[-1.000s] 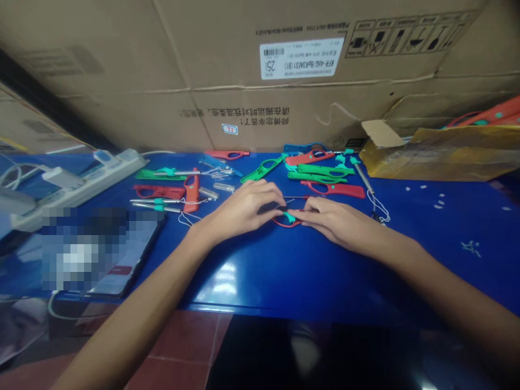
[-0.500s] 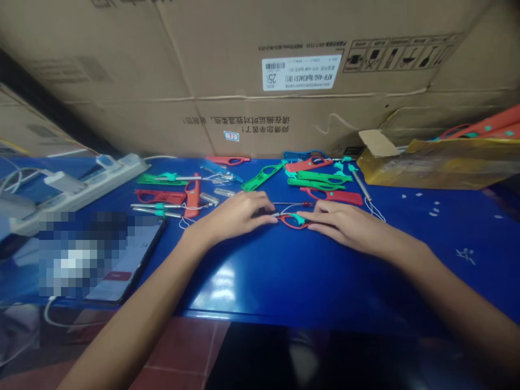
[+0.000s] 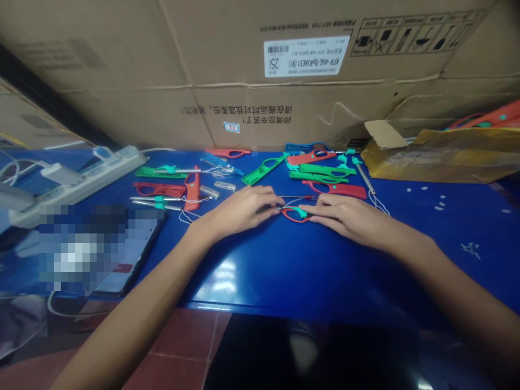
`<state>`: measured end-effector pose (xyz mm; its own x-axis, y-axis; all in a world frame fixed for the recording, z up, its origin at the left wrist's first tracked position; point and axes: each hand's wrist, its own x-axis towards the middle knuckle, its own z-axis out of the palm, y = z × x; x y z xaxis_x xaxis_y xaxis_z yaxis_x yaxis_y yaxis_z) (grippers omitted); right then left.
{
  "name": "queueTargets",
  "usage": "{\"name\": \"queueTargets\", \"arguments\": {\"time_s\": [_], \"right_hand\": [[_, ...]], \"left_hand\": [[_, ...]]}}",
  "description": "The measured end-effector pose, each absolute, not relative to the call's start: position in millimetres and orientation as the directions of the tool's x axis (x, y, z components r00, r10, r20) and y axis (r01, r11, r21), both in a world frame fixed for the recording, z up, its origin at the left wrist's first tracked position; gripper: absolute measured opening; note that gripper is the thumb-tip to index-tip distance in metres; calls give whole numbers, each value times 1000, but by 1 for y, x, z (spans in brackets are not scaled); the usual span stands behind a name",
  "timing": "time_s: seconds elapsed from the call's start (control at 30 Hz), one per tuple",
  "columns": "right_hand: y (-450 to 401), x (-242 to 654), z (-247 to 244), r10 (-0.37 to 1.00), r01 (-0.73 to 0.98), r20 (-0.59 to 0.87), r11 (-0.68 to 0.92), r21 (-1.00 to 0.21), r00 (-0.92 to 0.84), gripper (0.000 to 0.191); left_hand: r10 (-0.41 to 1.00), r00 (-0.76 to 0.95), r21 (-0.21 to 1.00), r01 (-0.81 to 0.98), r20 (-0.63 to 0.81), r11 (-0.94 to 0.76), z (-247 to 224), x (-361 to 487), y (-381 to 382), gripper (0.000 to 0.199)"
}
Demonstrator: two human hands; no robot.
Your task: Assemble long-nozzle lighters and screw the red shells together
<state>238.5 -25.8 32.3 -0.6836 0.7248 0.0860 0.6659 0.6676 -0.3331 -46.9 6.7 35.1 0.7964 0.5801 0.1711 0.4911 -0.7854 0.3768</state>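
Note:
Both hands meet at an orange-red lighter casing low over the blue table, with a teal trigger set in its looped handle. My left hand is closed on the casing's left end, which its fingers largely cover. My right hand pinches the right end beside the trigger. Just beyond the fingertips lies a thin-shafted screwdriver with a dark red end. A pale wire runs near the casing. Farther back are green casings and a red casing.
Metal lighter tubes with teal parts, clear small tanks and a green casing lie around. At left are a power strip and a phone. A taped carton stands right, before a large cardboard box.
The camera view has shifted slightly, so the box label and table items sit higher in the picture. Both hands keep their grip on the lighter casing, with only slight finger movement.

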Motion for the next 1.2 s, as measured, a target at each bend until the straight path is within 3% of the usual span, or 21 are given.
{"name": "queueTargets", "arguments": {"time_s": [0.37,1.2], "right_hand": [[-25,240,30,713,660,85,682,-316,-696,45],[-25,241,27,710,660,82,685,-310,-699,45]], "left_hand": [[598,790,426,499,133,-754,35,-44,5,23],[544,809,368,446,225,-816,31,-43,4,18]]}}
